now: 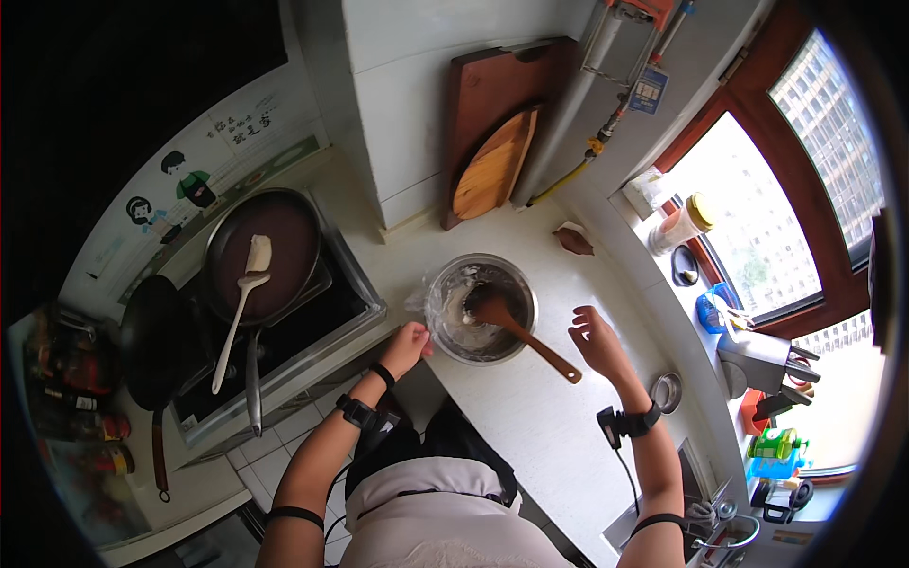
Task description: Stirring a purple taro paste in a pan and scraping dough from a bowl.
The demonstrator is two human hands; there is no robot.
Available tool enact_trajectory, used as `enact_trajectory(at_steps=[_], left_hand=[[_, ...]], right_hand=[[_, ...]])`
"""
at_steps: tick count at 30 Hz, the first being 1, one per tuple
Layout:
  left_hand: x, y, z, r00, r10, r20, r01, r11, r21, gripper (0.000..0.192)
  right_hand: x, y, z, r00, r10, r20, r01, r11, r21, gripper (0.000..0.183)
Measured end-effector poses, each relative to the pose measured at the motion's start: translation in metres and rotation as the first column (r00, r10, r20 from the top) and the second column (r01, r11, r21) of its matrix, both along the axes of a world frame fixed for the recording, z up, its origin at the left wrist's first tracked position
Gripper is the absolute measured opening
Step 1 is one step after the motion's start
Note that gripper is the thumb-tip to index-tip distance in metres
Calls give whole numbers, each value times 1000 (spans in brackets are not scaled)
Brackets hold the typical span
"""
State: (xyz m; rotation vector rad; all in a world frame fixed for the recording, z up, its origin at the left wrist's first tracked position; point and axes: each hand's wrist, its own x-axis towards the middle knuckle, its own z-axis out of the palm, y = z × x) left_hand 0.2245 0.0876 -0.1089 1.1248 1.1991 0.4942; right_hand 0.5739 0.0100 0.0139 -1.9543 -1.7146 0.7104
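A steel mixing bowl (527, 284) stands on the pale counter, its inner wall smeared with a whitish, floury mixture (454, 305). Clear plastic film (419, 301) clings around its left rim. Inside leans a wooden spoon (532, 339), its dark head in the mixture and its handle over the rim towards the lower right. My left hand (409, 349) is beside the bowl's lower left rim with fingers curled; whether it pinches the film cannot be made out. To the right of the bowl, my right hand (595, 342) hovers over the counter, holding nothing, its fingers loosely bent and apart.
Left, a frying pan (295, 227) with a pale turner (234, 326) sits on the stove (355, 302), beside a dark wok (153, 341). Cutting boards (490, 85) lean behind the bowl. A small metal dish (666, 392) and knife block (753, 355) are at right.
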Motion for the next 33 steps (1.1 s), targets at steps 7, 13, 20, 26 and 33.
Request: enact_trajectory(at_steps=[7, 13, 20, 26, 33], left_hand=[[34, -6, -1, 997, 62, 52, -56, 992, -115, 11], [97, 2, 5, 993, 104, 55, -93, 981, -170, 17], [177, 15, -9, 995, 94, 29, -91, 992, -89, 17], [235, 1, -40, 991, 113, 69, -114, 993, 3, 19], [282, -15, -28, 945, -226, -236, 271, 946, 178, 48]], right_hand=[[43, -61, 17, 963, -205, -174, 222, 972, 83, 33], [73, -115, 5, 912, -337, -234, 351, 936, 19, 34], [87, -166, -8, 800, -474, -368, 504, 864, -16, 34], [85, -185, -6, 774, -515, -368, 528, 846, -72, 34], [85, -121, 13, 910, -394, -129, 414, 859, 301, 27]])
